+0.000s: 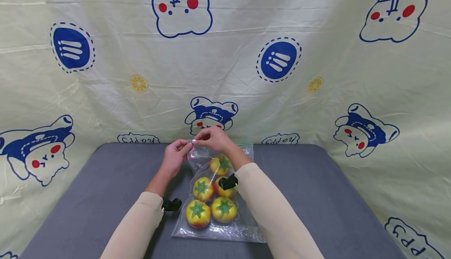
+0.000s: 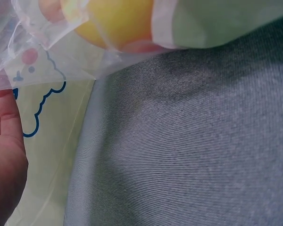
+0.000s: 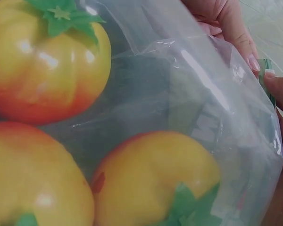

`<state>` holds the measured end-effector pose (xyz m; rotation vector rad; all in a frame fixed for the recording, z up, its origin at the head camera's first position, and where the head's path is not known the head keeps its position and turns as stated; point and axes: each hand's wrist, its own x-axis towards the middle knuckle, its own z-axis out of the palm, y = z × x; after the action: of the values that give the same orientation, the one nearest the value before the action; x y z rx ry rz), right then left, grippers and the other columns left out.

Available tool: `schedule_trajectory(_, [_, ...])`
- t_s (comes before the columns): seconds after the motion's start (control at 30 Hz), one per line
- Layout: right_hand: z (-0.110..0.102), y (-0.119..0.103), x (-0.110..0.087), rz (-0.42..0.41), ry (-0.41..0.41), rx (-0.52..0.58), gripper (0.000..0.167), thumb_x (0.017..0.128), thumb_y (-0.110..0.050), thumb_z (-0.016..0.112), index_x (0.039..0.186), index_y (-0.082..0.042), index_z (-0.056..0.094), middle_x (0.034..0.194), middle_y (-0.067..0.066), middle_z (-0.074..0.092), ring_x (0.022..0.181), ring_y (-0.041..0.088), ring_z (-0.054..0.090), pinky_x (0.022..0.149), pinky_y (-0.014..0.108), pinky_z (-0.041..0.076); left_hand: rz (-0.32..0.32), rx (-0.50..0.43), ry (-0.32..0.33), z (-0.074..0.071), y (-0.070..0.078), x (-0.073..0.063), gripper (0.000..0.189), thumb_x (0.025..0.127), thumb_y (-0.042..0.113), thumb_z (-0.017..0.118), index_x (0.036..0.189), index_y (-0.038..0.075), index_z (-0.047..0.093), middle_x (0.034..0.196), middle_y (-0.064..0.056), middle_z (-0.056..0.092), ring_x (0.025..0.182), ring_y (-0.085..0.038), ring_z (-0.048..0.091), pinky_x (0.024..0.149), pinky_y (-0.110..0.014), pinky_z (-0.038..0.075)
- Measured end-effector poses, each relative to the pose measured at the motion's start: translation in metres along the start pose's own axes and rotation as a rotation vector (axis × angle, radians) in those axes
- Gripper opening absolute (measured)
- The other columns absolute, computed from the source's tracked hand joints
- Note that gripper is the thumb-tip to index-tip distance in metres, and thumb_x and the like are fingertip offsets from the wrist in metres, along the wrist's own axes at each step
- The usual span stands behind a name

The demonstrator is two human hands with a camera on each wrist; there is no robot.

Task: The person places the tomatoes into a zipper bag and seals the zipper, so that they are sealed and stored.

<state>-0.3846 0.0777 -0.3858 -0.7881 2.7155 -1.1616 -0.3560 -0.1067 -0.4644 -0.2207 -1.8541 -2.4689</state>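
A clear plastic zip bag (image 1: pixel 243 233) lies on the table with several yellow-red tomatoes (image 1: pixel 198 214) inside, each with a green star-shaped top. At the bag's far left corner, my left hand (image 1: pixel 175 156) pinches the edge between thumb and finger. My right hand (image 1: pixel 215 138) meets it there, pinching the green zip strip (image 3: pixel 267 65) beside a small white piece (image 3: pixel 270 73). The right forearm crosses over the bag and hides part of its right side. In the left wrist view, the left hand (image 2: pixel 7 155) shows only partly, beside the clear plastic.
The bag rests on a dark grey cloth-covered table (image 1: pixel 303 196). Behind and beside it hangs a pale printed curtain (image 1: pixel 225 59) with cartoon figures. Black wrist cameras (image 1: pixel 172 204) sit at both cuffs, close to the bag.
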Motion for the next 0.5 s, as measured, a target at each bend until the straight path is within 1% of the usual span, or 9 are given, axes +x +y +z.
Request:
schedule_trajectory(0.27, [-0.0014,0.0012,-0.0037,-0.021,0.000,-0.019,0.014,0.093,-0.024,0.077,0.102,-0.014,0.080,0.097,0.001,0.076,0.086,0.014,0.063,0.079,0.025,0.054,-0.015,0.014,-0.002,0.0002,-0.0014,0.0015,0.014,0.102,0.008,0.062,0.093,0.015,0.068,0.084,0.007,0.074,0.079,-0.007,0.072,0.068,-0.023,0.060])
schedule_trajectory(0.4, [-0.0019,0.0027,-0.0055,-0.021,0.006,-0.025,0.013,0.093,-0.024,0.077,0.102,-0.014,0.080,0.097,0.000,0.076,0.085,0.015,0.062,0.078,0.024,0.053,-0.024,0.020,-0.002,0.0001,-0.0015,0.0014,0.009,0.102,0.009,0.062,0.096,0.012,0.068,0.085,0.006,0.074,0.081,-0.007,0.072,0.069,-0.023,0.060])
schedule_trajectory(0.5, [-0.0024,0.0050,-0.0063,-0.029,0.016,-0.028,0.013,0.093,-0.023,0.078,0.101,-0.013,0.080,0.095,0.000,0.076,0.083,0.015,0.061,0.076,0.024,0.053,-0.028,0.031,0.001,-0.0005,-0.0002,0.0004,0.005,0.102,0.010,0.063,0.102,0.008,0.068,0.086,0.006,0.074,0.082,-0.007,0.072,0.070,-0.022,0.060])
